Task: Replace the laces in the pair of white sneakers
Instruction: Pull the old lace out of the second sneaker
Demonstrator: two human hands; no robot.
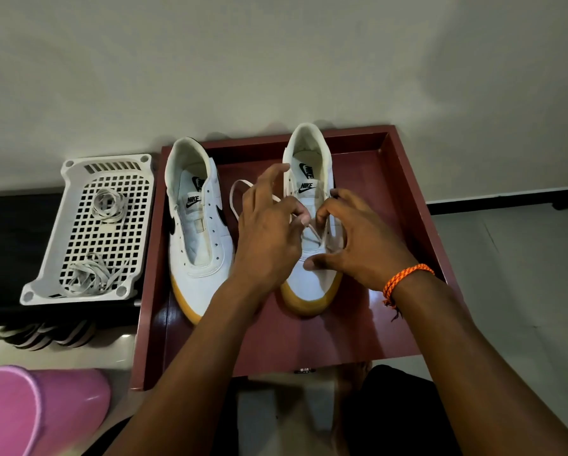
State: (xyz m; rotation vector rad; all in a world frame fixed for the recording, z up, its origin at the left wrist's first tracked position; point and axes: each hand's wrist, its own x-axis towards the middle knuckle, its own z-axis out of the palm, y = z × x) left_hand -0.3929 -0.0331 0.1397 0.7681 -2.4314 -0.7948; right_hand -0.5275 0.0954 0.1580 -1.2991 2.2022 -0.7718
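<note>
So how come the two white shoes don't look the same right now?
The left sneaker has no lace, only bare holes; the right sneaker has a white lace crossing near its toe. Nobody touches the left sneaker, while the left hand pinches the lace and the right hand rests on the right sneaker. Both are white with yellowish soles, standing in the red tray.

I am wearing a braided orange thread bracelet (407, 280) at right of frame; my forearms are showing bare, sleeveless.

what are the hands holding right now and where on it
The left hand pinches the white lace just above the right sneaker's eyelets. The right hand pinches the lace on the other side.
</note>
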